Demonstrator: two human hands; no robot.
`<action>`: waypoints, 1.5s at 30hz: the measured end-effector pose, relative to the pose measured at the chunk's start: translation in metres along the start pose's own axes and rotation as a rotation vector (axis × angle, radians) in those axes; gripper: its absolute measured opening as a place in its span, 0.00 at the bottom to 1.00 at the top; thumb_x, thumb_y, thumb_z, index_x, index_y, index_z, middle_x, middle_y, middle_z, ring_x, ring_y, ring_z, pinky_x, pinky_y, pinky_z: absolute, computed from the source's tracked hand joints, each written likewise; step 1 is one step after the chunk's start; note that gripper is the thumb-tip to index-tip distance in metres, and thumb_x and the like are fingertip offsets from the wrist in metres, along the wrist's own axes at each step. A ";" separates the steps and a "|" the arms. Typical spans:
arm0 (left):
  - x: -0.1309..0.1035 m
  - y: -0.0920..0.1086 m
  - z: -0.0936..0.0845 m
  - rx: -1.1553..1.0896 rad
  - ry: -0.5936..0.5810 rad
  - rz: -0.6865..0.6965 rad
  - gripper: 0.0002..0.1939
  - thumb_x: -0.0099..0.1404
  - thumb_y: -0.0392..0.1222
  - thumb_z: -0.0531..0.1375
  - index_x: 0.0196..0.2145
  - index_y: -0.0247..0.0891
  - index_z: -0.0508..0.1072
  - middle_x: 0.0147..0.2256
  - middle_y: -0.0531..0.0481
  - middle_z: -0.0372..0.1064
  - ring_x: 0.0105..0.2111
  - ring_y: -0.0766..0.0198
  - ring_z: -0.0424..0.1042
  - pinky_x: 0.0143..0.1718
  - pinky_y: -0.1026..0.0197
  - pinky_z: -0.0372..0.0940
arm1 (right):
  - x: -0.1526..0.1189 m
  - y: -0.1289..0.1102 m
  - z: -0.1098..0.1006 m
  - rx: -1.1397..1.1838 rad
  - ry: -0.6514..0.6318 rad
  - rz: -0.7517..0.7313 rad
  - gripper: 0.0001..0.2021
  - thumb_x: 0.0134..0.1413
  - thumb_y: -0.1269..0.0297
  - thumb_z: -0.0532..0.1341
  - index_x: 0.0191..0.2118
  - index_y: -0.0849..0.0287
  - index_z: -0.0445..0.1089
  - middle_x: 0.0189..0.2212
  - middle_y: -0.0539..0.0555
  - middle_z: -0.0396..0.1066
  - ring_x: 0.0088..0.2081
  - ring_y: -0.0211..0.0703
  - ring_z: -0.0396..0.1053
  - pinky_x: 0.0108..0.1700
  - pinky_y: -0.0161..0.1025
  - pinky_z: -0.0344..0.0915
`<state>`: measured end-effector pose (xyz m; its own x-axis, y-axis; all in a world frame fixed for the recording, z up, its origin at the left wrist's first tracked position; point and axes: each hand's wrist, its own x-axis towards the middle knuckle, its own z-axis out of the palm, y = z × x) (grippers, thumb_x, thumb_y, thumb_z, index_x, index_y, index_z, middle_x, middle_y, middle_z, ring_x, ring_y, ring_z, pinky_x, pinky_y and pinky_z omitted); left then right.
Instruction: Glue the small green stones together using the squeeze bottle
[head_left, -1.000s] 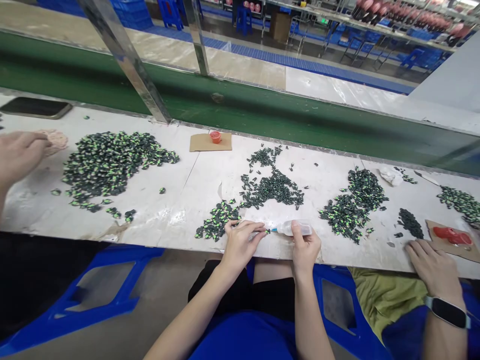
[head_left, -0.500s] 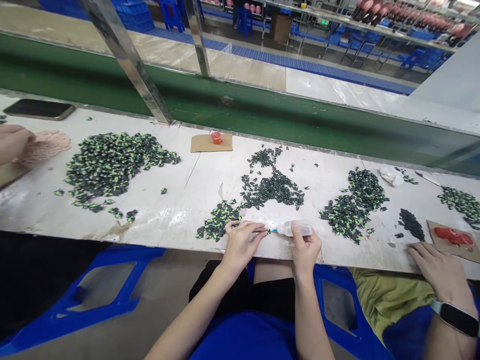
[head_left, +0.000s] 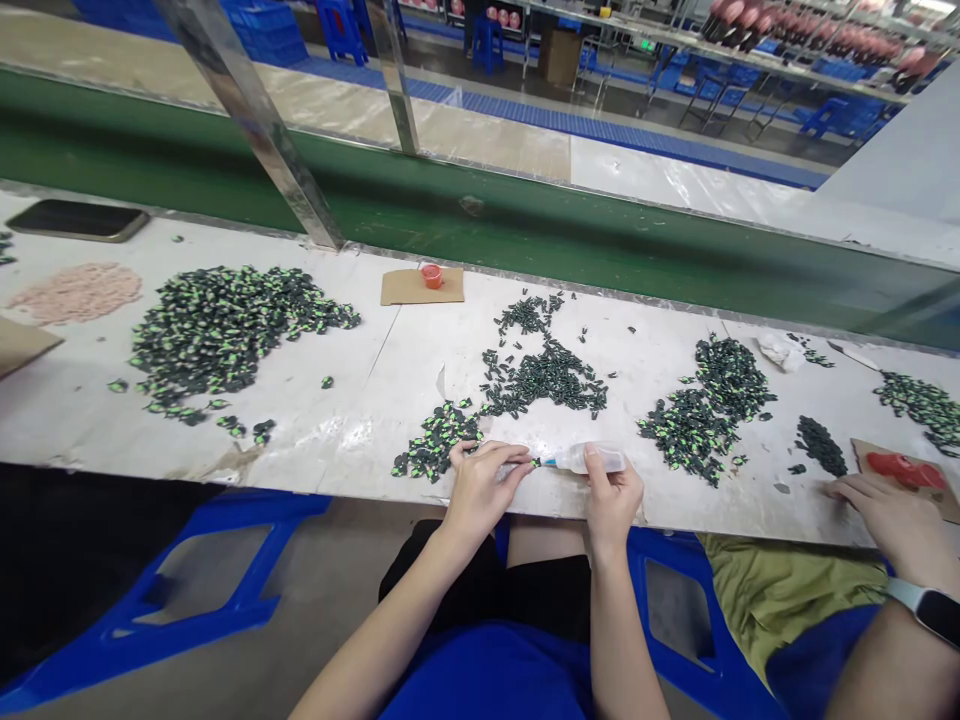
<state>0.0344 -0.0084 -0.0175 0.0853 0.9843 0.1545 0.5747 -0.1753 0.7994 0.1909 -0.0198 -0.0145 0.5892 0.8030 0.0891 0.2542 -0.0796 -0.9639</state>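
Observation:
Between the thumb and fingers of my left hand point(head_left: 484, 482) is pinched a small black-and-green piece point(head_left: 535, 463). My right hand point(head_left: 613, 495) is closed round a clear squeeze bottle point(head_left: 596, 458) lying nearly level, its blue tip pointing left at the piece. Tip and piece are very close; whether they touch I cannot tell. Just left of my left hand lies a small pile of black-and-green pieces point(head_left: 435, 445). Beyond my hands is a scattered pile of slim dark pieces point(head_left: 551, 380).
A large black-and-green pile point(head_left: 217, 330) and pink pieces point(head_left: 79, 292) lie left. Behind stands a red cup point(head_left: 432, 276) on cardboard point(head_left: 397, 288). Another pile point(head_left: 712, 410) is to the right, near a co-worker's hand point(head_left: 885, 505). A metal post point(head_left: 277, 150) rises at the table's back edge.
My hands, the bottle and the piece have barely moved. The co-worker's hand at the right has shifted slightly right. Another person's hand at the far left has left the view.

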 end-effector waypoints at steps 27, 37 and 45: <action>0.000 -0.002 0.004 0.006 -0.004 0.003 0.05 0.59 0.35 0.65 0.33 0.44 0.76 0.34 0.52 0.80 0.37 0.57 0.76 0.53 0.45 0.50 | 0.004 0.005 -0.002 0.101 0.063 0.043 0.19 0.43 0.48 0.65 0.22 0.62 0.69 0.17 0.50 0.68 0.22 0.40 0.64 0.26 0.36 0.60; -0.001 -0.001 0.004 0.167 0.006 0.179 0.08 0.62 0.34 0.61 0.31 0.46 0.78 0.38 0.47 0.76 0.45 0.51 0.67 0.46 0.46 0.54 | 0.005 -0.008 0.015 0.241 -0.100 -0.067 0.20 0.36 0.61 0.71 0.34 0.57 0.62 0.32 0.54 0.76 0.35 0.45 0.75 0.40 0.42 0.70; -0.020 -0.018 -0.008 0.099 0.103 0.170 0.11 0.65 0.35 0.55 0.33 0.47 0.76 0.33 0.51 0.79 0.43 0.53 0.72 0.44 0.49 0.54 | 0.012 -0.012 0.024 0.136 -0.394 -0.103 0.23 0.37 0.60 0.72 0.40 0.55 0.64 0.42 0.58 0.77 0.41 0.49 0.76 0.42 0.45 0.72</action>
<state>0.0161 -0.0250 -0.0304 0.1075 0.9326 0.3446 0.6368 -0.3308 0.6965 0.1767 0.0047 -0.0082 0.2211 0.9691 0.1094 0.1773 0.0704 -0.9816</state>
